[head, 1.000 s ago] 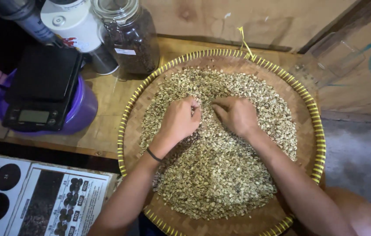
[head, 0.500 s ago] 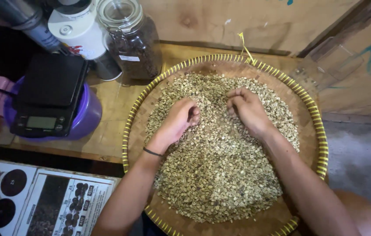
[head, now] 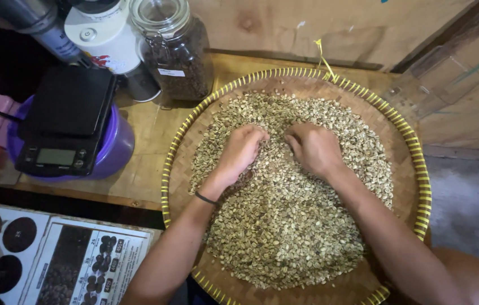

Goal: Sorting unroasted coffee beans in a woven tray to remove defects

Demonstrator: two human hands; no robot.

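Observation:
A round woven bamboo tray (head: 406,141) with a yellow-striped rim lies on a wooden table and holds a wide heap of pale green coffee beans (head: 284,231). My left hand (head: 242,149) rests knuckles-up on the beans near the heap's middle, fingers curled down into them. Close beside it, my right hand (head: 314,148) also presses into the beans with its fingers bent. The fingertips of both hands are buried, so what they pinch is hidden. A dark band circles my left wrist (head: 205,197).
A black digital scale (head: 64,121) sits on a purple tub (head: 116,148) at the left. Behind it stand a glass jar of dark beans (head: 174,53) and a white canister (head: 101,34). Printed sheets (head: 70,262) lie at the lower left. A plywood wall (head: 335,28) backs the table.
Both hands have stayed in the beans; the right hand drifted out to the right, then back beside the left. The view has shifted slightly.

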